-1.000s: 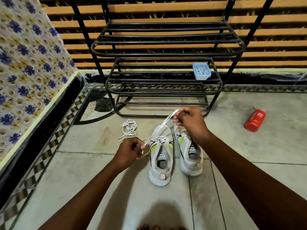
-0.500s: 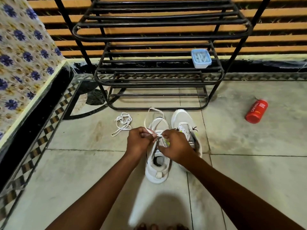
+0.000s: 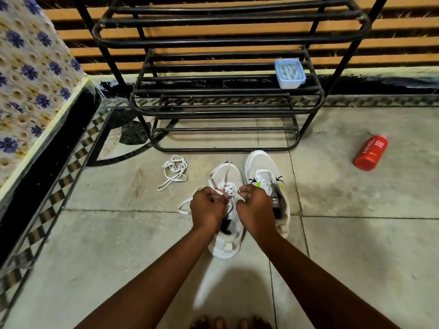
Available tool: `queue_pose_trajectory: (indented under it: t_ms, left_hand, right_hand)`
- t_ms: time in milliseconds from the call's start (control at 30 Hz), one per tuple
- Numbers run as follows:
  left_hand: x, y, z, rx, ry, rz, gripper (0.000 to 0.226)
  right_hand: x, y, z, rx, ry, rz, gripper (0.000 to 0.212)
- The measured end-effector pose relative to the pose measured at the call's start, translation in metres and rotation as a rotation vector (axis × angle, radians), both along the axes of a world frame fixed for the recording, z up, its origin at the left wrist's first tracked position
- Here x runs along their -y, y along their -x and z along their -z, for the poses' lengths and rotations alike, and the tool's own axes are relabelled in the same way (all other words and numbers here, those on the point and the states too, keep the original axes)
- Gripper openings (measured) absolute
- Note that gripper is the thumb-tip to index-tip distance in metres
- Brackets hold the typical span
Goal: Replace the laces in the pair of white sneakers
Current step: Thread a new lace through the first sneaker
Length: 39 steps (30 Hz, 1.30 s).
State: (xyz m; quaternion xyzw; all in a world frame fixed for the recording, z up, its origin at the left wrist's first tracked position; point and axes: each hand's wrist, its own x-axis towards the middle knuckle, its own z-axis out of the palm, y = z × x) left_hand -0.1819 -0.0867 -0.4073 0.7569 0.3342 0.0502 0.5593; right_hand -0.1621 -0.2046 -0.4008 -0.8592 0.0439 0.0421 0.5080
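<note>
Two white sneakers stand side by side on the floor, toes toward the rack. Over the left sneaker (image 3: 225,248), my left hand (image 3: 207,206) and my right hand (image 3: 255,205) each pinch a strand of its white lace (image 3: 224,168), which loops over the toe and out to the left. The right sneaker (image 3: 261,165) has green accents and shows no lace in its eyelets; my right hand hides its left side. A loose white lace (image 3: 173,172) lies bundled on the floor to the left of the shoes.
A black metal shoe rack (image 3: 225,100) stands just behind the sneakers, with a small blue tub (image 3: 289,73) on a shelf. A red bottle (image 3: 370,153) lies on the tiles at right. A floral-covered ledge (image 3: 28,74) runs along the left. Toes (image 3: 228,322) show at the bottom edge.
My hands were apart, pulling the lace taut up and to the sides. They have come together low over the left sneaker's tongue, and the lace now lies slack in loops.
</note>
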Motion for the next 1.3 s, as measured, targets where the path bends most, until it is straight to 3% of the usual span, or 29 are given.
queue_pose_trajectory:
  t_ms: [1133, 1300]
  left_hand:
    - [0.004, -0.005, 0.015, 0.008, 0.060, -0.060, 0.016]
    - [0.005, -0.002, 0.013, 0.059, 0.027, 0.028, 0.015]
  right_hand:
    - [0.002, -0.001, 0.005, -0.006, -0.062, 0.006, 0.031]
    - [0.002, 0.000, 0.003, 0.006, -0.040, 0.005, 0.032]
